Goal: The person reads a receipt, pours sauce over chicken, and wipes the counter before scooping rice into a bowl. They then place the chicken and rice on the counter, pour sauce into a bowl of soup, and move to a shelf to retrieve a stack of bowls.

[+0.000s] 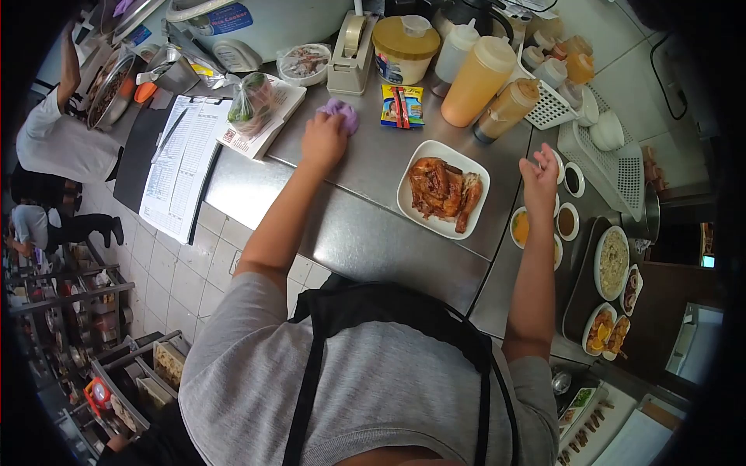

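Observation:
My left hand presses a crumpled purple cloth onto the steel counter, fingers closed over it. My right hand is raised at the right, its fingers apart and holding nothing. Close to it are small bowls of sauce, among them a dark one, a brown one and an orange one partly covered by my forearm. Between my arms sits a white square dish of browned roast chicken. Behind the dish lies a small yellow and blue packet.
Sauce bottles, a gold-lidded tub and a tape dispenser line the back. A clipboard lies left, near a bagged bundle. At right, a dark tray carries dishes. Another person stands far left.

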Demonstrator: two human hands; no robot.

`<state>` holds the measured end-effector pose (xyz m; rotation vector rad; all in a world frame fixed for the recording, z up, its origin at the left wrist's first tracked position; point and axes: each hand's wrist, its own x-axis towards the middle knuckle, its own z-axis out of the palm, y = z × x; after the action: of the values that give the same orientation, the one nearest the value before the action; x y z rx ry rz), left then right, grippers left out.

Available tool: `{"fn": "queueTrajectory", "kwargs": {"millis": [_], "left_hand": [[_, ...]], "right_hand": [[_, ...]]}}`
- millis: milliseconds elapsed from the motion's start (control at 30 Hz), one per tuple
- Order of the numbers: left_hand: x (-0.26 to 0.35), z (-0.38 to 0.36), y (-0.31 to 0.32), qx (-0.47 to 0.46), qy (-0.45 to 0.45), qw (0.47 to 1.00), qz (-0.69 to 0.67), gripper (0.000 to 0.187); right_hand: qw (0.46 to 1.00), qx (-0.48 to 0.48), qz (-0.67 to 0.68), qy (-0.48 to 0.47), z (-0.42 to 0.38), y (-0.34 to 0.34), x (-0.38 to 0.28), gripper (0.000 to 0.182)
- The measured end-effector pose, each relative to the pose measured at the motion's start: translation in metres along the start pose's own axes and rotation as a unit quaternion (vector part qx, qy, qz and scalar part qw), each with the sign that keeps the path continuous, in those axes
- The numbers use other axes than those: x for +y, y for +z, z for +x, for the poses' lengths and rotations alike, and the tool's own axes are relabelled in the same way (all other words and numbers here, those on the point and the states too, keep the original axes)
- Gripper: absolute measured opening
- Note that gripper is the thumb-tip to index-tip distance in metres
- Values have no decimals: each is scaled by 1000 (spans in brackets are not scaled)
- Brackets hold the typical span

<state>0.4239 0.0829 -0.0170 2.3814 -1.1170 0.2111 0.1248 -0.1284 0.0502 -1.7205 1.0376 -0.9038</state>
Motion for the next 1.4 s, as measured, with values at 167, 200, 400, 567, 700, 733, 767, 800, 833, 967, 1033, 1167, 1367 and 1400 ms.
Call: {"fn": "queueTrajectory", "kwargs": {"millis": [167, 200, 400, 567, 700, 733, 767, 800, 833, 967, 1033, 1167, 1367, 1400], "left_hand": [[29, -37, -25, -206, 60, 977, 7, 24], [37, -53, -34, -270, 73, 960, 24, 22], [90, -125, -49, -459, 162, 825, -288, 27], [146, -118, -50, -506, 191, 769, -342, 26], [146, -67, -50, -332, 182, 838, -392, 21], [147, -50, -50, -259, 145, 873, -386, 22], [143, -30, -37, -181, 134, 907, -357, 21], [137, -17, -20, -96, 121, 934, -323, 21], [132, -14, -1, -109, 117, 942, -294, 22], [118, 6, 41, -242, 73, 943, -215, 23], [101, 3, 56, -234, 96, 932, -259, 23], [84, -5, 21, -284, 109, 901, -310, 22], [66, -21, 29, -299, 95, 890, -331, 27], [64, -26, 30, -280, 74, 901, -323, 27]], "right_hand": [[989, -126, 34, 71, -48, -38, 9, 29], [973, -191, 33, 127, -63, -45, 6, 25], [822, -453, 49, 341, -142, -14, 6, 19], [897, -343, 116, 254, -154, -1, 15, 15], [936, -314, 22, 159, -137, -29, 18, 10], [938, -305, 11, 166, -135, -33, 18, 11], [941, -279, 6, 190, -134, -34, 17, 11], [944, -254, 3, 210, -131, -32, 18, 12], [946, -232, 0, 226, -127, -28, 19, 13], [975, -122, 33, 181, -118, -3, 48, 15], [966, -54, 136, 214, -115, 4, 63, 16], [917, 13, 283, 279, -95, 21, 47, 21], [929, -102, 282, 215, -54, 58, 53, 23], [929, -128, 279, 206, -49, 60, 58, 24]]}}
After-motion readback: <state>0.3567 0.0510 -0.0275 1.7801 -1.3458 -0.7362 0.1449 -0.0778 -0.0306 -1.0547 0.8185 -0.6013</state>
